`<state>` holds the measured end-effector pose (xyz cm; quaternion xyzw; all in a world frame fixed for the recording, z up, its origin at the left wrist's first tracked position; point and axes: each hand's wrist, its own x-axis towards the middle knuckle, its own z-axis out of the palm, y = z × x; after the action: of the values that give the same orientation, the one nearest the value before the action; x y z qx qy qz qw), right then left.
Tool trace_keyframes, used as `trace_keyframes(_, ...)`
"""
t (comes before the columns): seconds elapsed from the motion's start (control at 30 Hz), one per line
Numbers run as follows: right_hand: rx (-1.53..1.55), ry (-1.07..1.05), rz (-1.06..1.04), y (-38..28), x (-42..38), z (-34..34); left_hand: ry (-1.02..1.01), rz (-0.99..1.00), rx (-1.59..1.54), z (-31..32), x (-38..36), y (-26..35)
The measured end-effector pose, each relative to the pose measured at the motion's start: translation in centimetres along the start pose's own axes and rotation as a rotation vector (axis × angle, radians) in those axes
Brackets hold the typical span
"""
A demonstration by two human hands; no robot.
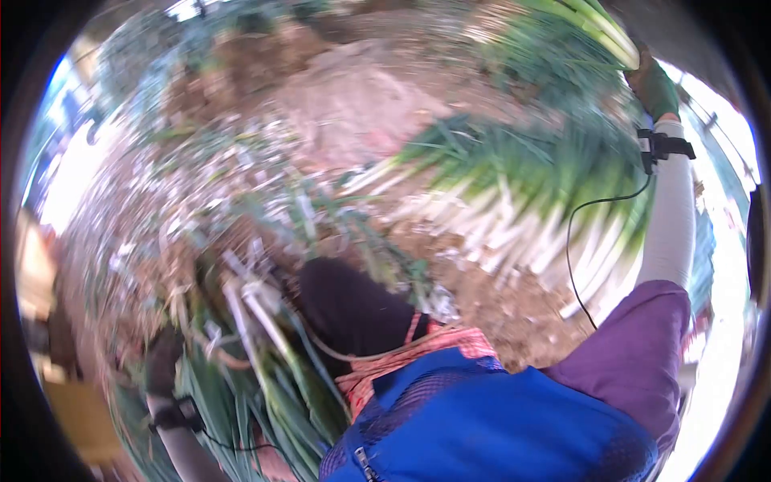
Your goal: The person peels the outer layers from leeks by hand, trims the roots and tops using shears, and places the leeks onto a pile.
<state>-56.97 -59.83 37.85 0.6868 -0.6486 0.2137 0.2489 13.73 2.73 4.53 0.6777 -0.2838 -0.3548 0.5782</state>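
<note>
My right hand, in a green glove, is at the upper right, closed round a few green onions whose pale ends point toward it. Below it, a wide row of green onions lies on the soil, white stems toward me. At the lower left my left hand, in a dark glove, is beside a pile of untrimmed green onions. Its fingers are smeared by motion, so their state is unclear.
Peeled leaves and scraps cover the ground at the left. My dark-clothed knee is in the middle. More onion greens lie at the upper right. A thin black cable hangs from my right wrist.
</note>
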Motion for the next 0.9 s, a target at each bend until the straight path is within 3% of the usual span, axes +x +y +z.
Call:
trace_keyframes(0.03, -0.026, 0.141, -0.071, 6.6, -0.9, 1.2, -0.078, 0.018, 0.194, -0.3, 1.5, -3.7)
trace_keyframes(0.1, -0.026, 0.045, 0.192, 13.6, -6.1, -0.1, -0.295, 0.184, 0.68, -0.1, 4.6, -10.8)
trace_keyframes(0.2, -0.23, -0.053, 0.489, 26.3, -13.8, 2.0, -0.078, -0.336, -0.191, 7.6, 5.2, -13.7)
trace_keyframes(0.27, -0.369, -0.044, 0.543, 32.4, -20.8, 3.7, -0.178, -0.586, -0.315, 7.7, 7.8, -17.4)
trace_keyframes(0.3, -0.145, -0.182, 0.667, 37.3, -24.4, 6.4, -0.281, -0.686, -0.345, 7.6, 8.6, -18.6)
trace_keyframes(0.33, -0.184, -0.323, 0.751, 38.6, -28.1, 8.1, -0.353, -0.756, -0.324, 7.7, 9.1, -19.7)
trace_keyframes(0.37, -0.345, -0.448, 0.808, 40.0, -31.7, 11.1, -0.397, -0.84, -0.54, 8.6, 9.2, -19.9)
trace_keyframes(0.43, -0.412, -0.398, 0.859, 47.9, -40.9, 20.6, -0.416, -0.822, -0.447, 9.6, 9.1, -19.9)
trace_keyframes(0.47, -0.274, -0.39, 1.059, 37.6, -38.7, 16.0, -0.421, -0.807, -0.401, 9.1, 9.3, -20.7)
trace_keyframes(0.53, -0.194, -0.441, 1.144, 35.6, -37.7, 15.3, -0.431, -0.783, -0.303, 9.0, 9.3, -20.6)
trace_keyframes(0.63, -0.177, -0.451, 1.079, 37.3, -37.8, 15.2, -0.44, -0.752, -0.208, 9.6, 9.5, -21.1)
trace_keyframes(0.67, -0.178, -0.31, 1.021, 37.6, -38.2, 15.2, -0.424, -0.749, -0.197, 9.8, 9.6, -21.2)
trace_keyframes(0.9, 0.223, -0.007, 1.051, 48.6, -41.2, 16.1, -0.212, -0.723, -0.17, 13.3, 9.7, -21.9)
